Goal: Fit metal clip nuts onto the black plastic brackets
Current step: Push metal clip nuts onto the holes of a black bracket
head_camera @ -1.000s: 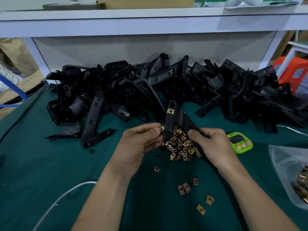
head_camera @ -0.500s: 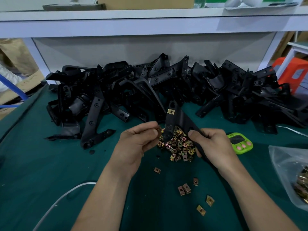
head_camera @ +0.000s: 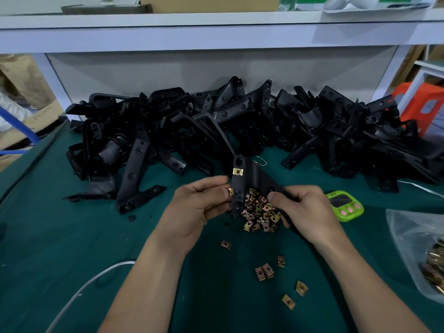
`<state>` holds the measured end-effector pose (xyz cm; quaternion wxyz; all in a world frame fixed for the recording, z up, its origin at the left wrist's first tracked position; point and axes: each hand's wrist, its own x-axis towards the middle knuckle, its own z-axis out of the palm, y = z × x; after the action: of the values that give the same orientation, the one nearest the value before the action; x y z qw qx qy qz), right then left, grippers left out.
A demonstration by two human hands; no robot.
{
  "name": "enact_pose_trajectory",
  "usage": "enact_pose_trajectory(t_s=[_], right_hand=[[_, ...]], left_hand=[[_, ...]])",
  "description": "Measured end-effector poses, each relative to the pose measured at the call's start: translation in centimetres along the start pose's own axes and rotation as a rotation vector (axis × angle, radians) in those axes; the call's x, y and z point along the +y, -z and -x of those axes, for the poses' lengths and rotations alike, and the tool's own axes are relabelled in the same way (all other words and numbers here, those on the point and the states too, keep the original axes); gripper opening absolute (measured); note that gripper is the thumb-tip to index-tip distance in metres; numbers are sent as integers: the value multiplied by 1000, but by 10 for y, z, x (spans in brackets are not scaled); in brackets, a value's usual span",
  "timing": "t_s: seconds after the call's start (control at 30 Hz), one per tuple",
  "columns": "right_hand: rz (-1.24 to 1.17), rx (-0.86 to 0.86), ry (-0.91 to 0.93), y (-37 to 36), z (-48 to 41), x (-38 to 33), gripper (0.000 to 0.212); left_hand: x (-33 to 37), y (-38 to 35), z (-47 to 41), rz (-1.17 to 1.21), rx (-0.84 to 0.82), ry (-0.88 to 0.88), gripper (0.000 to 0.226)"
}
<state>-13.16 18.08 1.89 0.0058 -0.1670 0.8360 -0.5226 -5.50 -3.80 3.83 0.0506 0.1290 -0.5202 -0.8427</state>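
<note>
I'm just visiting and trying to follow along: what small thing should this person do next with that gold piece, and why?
Probably push the clip nut pinched in the left hand sideways onto the bracket edge it sits beside. The right hand grips the bracket, and one fitted nut already sits higher on that edge, so this looks like the next spot.

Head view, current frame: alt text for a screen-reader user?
The right hand holds a black bracket over a pile of clip nuts on a green table, while the left hand pinches one nut at its edge; another nut is already clipped on higher up. More brackets are heaped behind, a green timer sits at right.
</note>
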Motion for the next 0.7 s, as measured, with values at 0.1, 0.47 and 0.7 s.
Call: enact_pose_trajectory(t_s=[0.1, 0.47, 0.7], right_hand=[[25, 43, 5, 1, 0, 1, 54], [112, 38, 47, 4, 0, -2, 57], [164, 37, 101, 10, -1, 1, 55]], left_hand=[[1, 3, 0, -27, 19, -10, 32], [1, 3, 0, -93, 0, -16, 27], [0, 4, 2, -220, 22, -34, 21]])
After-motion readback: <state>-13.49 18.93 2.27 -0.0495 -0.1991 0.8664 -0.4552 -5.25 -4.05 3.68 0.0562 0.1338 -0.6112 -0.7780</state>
